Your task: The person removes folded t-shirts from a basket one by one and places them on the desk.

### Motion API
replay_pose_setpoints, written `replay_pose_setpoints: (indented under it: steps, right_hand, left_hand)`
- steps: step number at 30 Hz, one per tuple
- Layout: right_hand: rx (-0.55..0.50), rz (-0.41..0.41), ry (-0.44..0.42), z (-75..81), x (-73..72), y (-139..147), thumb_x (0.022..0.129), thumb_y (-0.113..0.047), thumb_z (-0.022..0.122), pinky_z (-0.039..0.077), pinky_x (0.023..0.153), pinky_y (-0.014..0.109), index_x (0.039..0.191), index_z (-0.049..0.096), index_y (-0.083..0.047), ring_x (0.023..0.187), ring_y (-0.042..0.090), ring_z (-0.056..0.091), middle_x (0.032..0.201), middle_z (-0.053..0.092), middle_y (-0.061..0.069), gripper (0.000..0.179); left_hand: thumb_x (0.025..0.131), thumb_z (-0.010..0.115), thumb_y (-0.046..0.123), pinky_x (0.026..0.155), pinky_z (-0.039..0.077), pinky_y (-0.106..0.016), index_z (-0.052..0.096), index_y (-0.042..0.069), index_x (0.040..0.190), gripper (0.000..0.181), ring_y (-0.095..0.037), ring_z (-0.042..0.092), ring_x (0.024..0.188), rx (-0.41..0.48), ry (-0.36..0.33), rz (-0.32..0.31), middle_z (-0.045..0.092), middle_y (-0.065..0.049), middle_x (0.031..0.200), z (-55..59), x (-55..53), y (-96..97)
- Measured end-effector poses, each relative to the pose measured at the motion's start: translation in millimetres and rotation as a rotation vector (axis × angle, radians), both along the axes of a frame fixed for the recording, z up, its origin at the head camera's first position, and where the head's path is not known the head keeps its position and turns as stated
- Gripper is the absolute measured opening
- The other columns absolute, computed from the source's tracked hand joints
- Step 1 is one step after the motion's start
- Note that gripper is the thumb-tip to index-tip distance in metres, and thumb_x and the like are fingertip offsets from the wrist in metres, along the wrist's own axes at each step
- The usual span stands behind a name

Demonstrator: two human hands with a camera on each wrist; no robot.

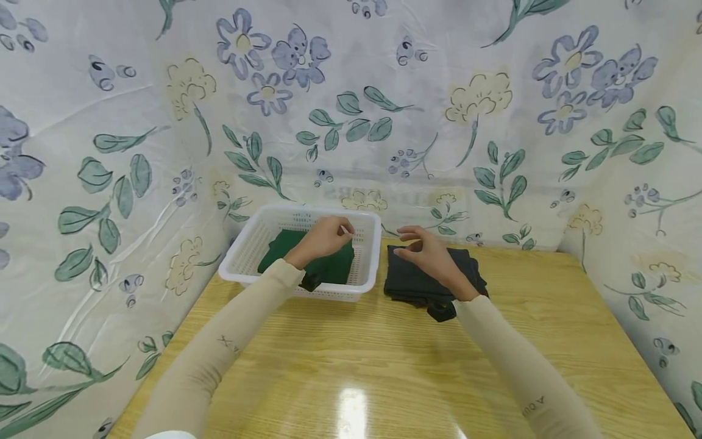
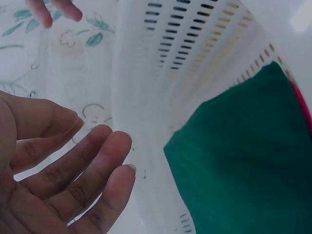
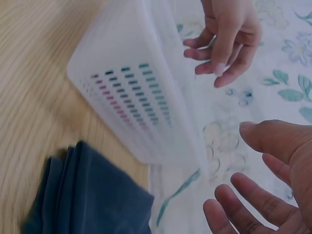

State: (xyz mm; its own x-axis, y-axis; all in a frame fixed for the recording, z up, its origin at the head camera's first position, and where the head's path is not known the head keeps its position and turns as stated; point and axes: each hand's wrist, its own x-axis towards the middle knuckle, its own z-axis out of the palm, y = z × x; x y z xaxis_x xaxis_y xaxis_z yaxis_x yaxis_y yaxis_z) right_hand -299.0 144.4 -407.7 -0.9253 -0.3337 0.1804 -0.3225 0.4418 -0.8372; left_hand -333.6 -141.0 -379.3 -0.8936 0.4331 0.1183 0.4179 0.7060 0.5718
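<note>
My left hand (image 1: 323, 236) hovers over the white plastic basket (image 1: 374, 253), fingers loosely bent with nothing between them. Inside the basket lies green folded cloth (image 1: 341, 268); the left wrist view shows a strip of red (image 2: 301, 102) along its edge. To the right, my right hand (image 1: 432, 257) hangs above a stack of dark folded cloth (image 1: 403, 281), thumb and fingers spread apart and holding nothing. The right wrist view shows several folded layers in the dark cloth (image 3: 105, 190), apart from the fingers. Part of the stack is hidden behind the right hand and wrist.
Basket and dark stack stand side by side at the back of a wooden table (image 1: 351, 341). A flower-patterned sheet (image 1: 351, 122) hangs behind and at both sides. Slots pierce the basket's walls. Black wrist straps (image 1: 441, 311) sit at the wrists.
</note>
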Motion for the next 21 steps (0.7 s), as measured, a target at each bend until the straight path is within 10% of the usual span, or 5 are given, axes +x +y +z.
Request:
replay_pose_setpoints:
  steps: [21]
  right_hand:
    - [-0.030, 0.092, 0.016, 2.1, 5.9, -71, 0.098, -0.019, 0.073, 0.057, 0.083, 0.042, 0.143, 0.058, -0.015, 0.105, 0.028, 0.067, 0.135, 0.061, 0.016, 0.048]
  left_hand:
    - [0.105, 0.057, 0.012, 0.067, 0.056, -0.039, 0.069, -0.005, 0.118, 0.025, -0.037, 0.071, 0.082, -0.008, -0.004, 0.130, 0.071, -0.024, 0.107, 2.6, -5.0, -72.2]
